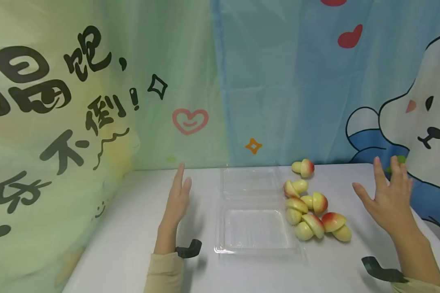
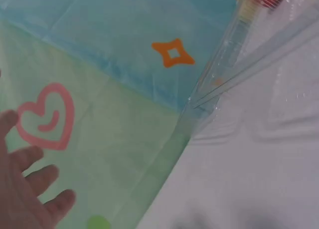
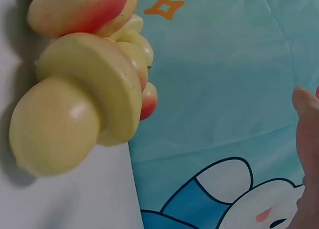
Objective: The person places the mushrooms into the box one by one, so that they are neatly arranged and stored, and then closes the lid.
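My left hand [image 1: 177, 197] is raised over the table, left of a clear plastic clamshell box [image 1: 256, 251], its fingers straight and holding nothing. To the right, my right hand [image 1: 390, 199] hovers with spread fingers, also holding nothing. Between that hand and the box lies a cluster of toy mushrooms [image 1: 317, 202], yellow with red-blushed caps. One mushroom [image 1: 303, 167] sits apart at the back. The box lies with its lid folded open toward the back. In the right wrist view a mushroom [image 3: 89, 89] shows large, and part of the right hand [image 3: 308, 139] appears at the right edge.
Everything stands on a white table [image 1: 124, 244]. A printed curtain [image 1: 256, 81] hangs right behind its back edge and down the left side. Black wrist mounts [image 1: 189, 249] sit on both forearms.
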Demonstrator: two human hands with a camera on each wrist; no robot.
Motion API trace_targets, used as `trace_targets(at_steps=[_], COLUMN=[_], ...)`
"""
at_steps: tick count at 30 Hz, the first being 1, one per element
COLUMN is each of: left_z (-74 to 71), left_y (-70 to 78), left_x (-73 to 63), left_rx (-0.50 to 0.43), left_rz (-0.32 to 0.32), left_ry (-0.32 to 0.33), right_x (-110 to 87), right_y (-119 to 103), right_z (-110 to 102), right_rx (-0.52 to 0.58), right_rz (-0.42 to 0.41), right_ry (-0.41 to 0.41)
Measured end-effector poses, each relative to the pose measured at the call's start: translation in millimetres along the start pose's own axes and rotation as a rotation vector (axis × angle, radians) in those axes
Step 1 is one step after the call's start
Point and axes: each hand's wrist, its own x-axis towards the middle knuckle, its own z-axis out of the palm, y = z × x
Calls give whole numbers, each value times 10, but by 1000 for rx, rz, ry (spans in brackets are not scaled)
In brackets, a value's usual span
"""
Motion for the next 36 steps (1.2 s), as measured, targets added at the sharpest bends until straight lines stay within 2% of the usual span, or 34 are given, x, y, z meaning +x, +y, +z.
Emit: trace_targets(at_steps=[3, 8, 15, 17, 19, 25, 27, 31, 36], left_z=[52, 161, 147, 162, 191, 356, 391, 429, 440], left_y=[-47, -60, 196, 190, 146, -207, -281, -340, -368], left_x=[-7, 5, -98, -117, -124, -96, -103, -130, -157], left_rx=[-93, -158, -142, -139, -146, -200, -202, -204, -161], left_rz=[-37, -35, -73, -70, -68, -81, -86, -97, -92], left_ry=[-107, -227, -360, -389, -413, -477, -493, -519, -542], right_x=[30, 79, 133, 139, 134, 116, 127, 176, 261], right_y=[-8, 4, 20, 22, 24, -5, -26, -63, -96], right_z=[19, 13, 42, 55, 64, 54, 46, 46, 65], right_rx=[26, 51, 88, 96, 104, 122, 126, 125, 128], right_rz=[12, 54, 86, 95, 96, 84, 83, 78, 83], right_ry=[-26, -58, -97, -110, -118, -126, -132, -149, -152])
